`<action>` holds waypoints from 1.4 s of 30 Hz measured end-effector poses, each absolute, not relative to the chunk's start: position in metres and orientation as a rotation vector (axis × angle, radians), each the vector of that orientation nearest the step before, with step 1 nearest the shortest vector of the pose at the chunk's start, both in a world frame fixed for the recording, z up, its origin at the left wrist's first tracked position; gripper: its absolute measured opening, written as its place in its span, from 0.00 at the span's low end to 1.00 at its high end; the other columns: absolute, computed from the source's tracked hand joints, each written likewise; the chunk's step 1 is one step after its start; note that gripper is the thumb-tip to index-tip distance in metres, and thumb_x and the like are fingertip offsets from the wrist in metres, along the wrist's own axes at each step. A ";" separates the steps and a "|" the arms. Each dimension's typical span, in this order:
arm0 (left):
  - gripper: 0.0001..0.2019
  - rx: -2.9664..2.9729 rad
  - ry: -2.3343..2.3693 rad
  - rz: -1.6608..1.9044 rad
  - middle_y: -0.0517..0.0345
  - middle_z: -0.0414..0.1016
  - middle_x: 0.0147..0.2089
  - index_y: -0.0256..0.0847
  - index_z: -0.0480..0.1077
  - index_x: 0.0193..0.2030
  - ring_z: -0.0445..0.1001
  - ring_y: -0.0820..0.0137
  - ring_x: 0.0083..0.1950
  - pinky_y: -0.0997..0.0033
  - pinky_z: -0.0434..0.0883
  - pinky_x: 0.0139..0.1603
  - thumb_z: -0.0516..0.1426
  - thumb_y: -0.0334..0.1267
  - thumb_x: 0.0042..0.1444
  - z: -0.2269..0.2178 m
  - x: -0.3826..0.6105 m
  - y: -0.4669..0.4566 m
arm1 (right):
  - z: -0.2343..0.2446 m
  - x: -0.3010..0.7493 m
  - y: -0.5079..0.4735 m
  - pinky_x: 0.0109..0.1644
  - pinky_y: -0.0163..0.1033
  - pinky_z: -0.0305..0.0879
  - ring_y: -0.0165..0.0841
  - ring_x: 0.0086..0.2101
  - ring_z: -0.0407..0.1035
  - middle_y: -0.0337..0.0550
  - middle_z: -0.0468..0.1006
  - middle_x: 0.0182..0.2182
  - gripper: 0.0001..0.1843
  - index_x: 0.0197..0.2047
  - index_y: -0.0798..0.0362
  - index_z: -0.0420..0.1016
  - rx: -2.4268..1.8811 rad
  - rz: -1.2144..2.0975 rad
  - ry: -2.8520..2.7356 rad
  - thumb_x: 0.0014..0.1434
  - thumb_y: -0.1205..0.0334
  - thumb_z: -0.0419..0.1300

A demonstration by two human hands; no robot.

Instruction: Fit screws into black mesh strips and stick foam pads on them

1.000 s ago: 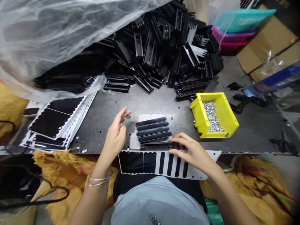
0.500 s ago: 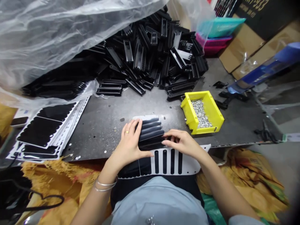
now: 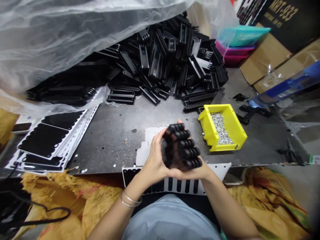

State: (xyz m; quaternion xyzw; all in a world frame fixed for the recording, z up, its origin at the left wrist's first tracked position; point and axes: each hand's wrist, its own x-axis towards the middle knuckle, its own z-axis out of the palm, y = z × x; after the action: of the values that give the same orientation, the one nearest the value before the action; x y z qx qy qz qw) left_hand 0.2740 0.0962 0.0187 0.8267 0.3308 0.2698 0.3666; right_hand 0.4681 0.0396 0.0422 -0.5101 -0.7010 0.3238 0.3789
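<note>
Both hands hold a black slotted plastic grille (image 3: 182, 148) lifted above the grey metal table (image 3: 117, 133). My left hand (image 3: 155, 160) grips its left side, fingers wrapped round the edge. My right hand (image 3: 192, 171) supports it from below and is mostly hidden behind the part. Under the hands lie a white backing piece (image 3: 147, 143) on the table and a white sticker sheet (image 3: 175, 185) with black strips at the table's front edge.
A big heap of black grilles (image 3: 162, 63) fills the back of the table under a clear plastic sheet (image 3: 62, 36). A yellow bin of small screws (image 3: 222, 128) stands right of my hands. Stacked sticker sheets (image 3: 55, 133) lie at left. Cardboard boxes (image 3: 270, 56) are at the back right.
Both hands closed on the grille that lay flat on the white backing and lifted it off the table, tilting it upright.
</note>
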 end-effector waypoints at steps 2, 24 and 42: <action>0.70 2.222 0.977 0.561 0.32 0.42 0.80 0.49 0.26 0.80 0.43 0.35 0.81 0.28 0.48 0.76 0.72 0.60 0.45 0.012 0.259 0.101 | 0.049 0.455 0.063 0.72 0.67 0.54 0.55 0.68 0.58 0.59 0.60 0.70 0.66 0.80 0.44 0.33 -1.397 0.665 -1.933 0.54 0.45 0.73; 0.09 2.094 0.717 0.579 0.61 0.82 0.39 0.44 0.77 0.43 0.76 0.68 0.40 0.61 0.65 0.48 0.55 0.37 0.73 0.039 0.304 0.048 | 0.055 0.499 -0.039 0.68 0.56 0.50 0.40 0.56 0.73 0.41 0.84 0.51 0.14 0.56 0.45 0.77 -1.564 0.032 -1.997 0.70 0.65 0.63; 0.02 2.112 1.552 0.906 0.61 0.83 0.40 0.47 0.77 0.43 0.77 0.63 0.45 0.57 0.59 0.57 0.62 0.38 0.66 0.021 0.216 0.062 | 0.036 0.436 0.035 0.45 0.41 0.73 0.35 0.44 0.75 0.49 0.82 0.47 0.17 0.62 0.53 0.74 -1.249 0.274 -2.107 0.73 0.68 0.56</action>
State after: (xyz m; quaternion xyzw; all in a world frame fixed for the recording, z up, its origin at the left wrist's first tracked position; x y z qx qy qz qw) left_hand 0.2161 0.0618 0.0206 0.7486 0.5503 0.3213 0.1832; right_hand 0.4361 0.0347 0.0364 -0.4778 -0.8065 0.1048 0.3320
